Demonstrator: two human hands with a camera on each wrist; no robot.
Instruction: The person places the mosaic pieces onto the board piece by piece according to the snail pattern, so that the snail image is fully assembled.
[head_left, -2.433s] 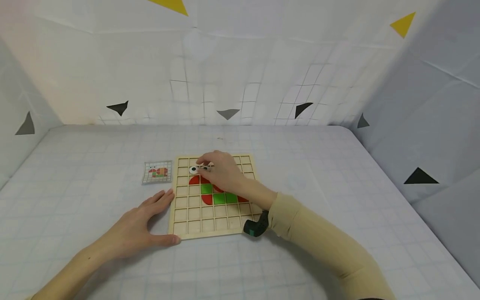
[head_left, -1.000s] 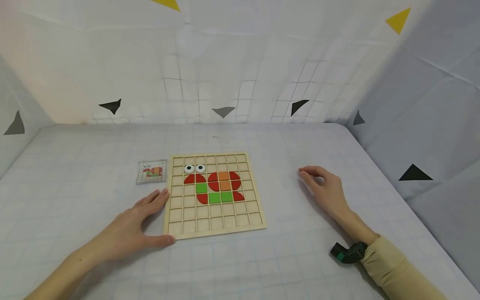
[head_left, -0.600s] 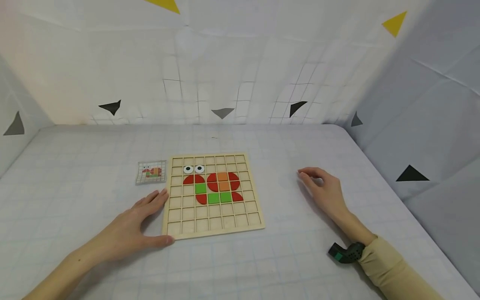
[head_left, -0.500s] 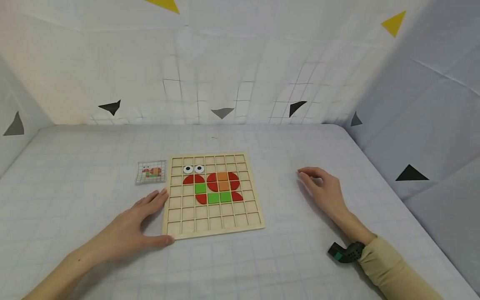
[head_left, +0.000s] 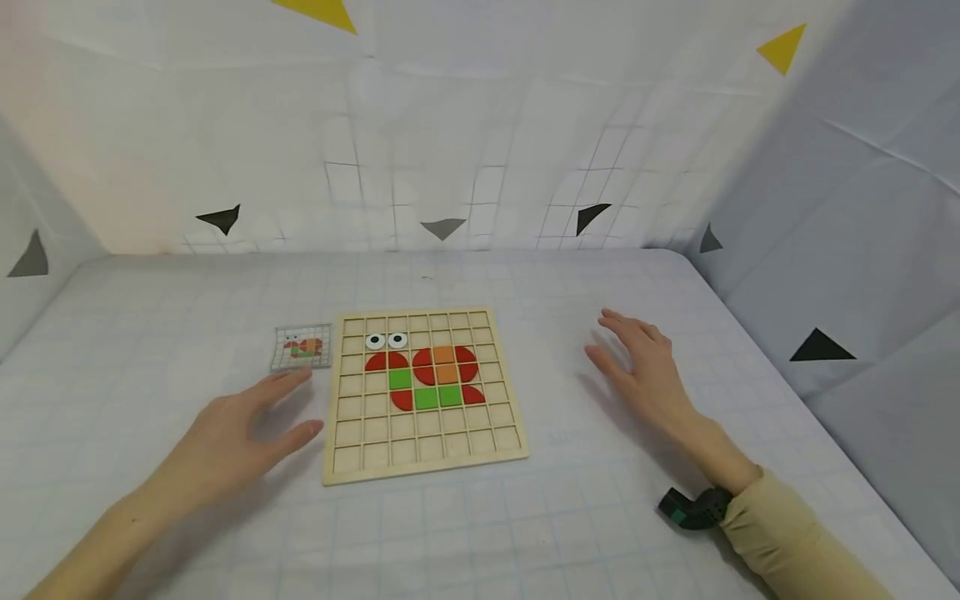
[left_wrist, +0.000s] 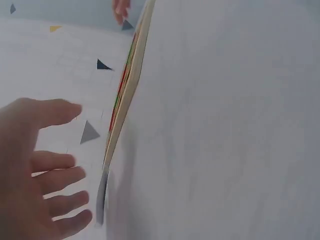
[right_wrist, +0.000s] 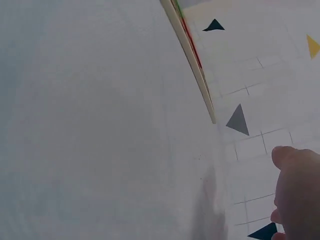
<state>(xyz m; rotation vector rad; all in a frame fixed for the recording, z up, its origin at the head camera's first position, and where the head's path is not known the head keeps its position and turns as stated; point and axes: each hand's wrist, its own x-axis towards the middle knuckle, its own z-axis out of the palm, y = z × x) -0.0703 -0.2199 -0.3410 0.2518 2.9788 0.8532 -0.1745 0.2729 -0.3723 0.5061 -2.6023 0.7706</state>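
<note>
A wooden grid board (head_left: 427,450) lies in the middle of the table, with red, green and orange flat pieces (head_left: 425,397) set in its cells. Two white eye pieces (head_left: 386,341) sit in its upper left part. My left hand (head_left: 225,442) is just off the board's left edge, fingers and thumb spread and nothing in them; the left wrist view shows the same gap to the board. Well to the right of the board, my right hand (head_left: 645,375) is held over the table with thumb and fingers apart, holding nothing.
A small picture card (head_left: 302,347) with a matching coloured pattern lies left of the board. A dark wrist device (head_left: 697,508) is strapped at the right sleeve (head_left: 795,542). White cloth walls with triangle marks enclose the table at the back and sides.
The right hand left the eye pieces and moved right, off the board; its fingers have since spread. The left hand has let go of the board's left edge and drawn back.
</note>
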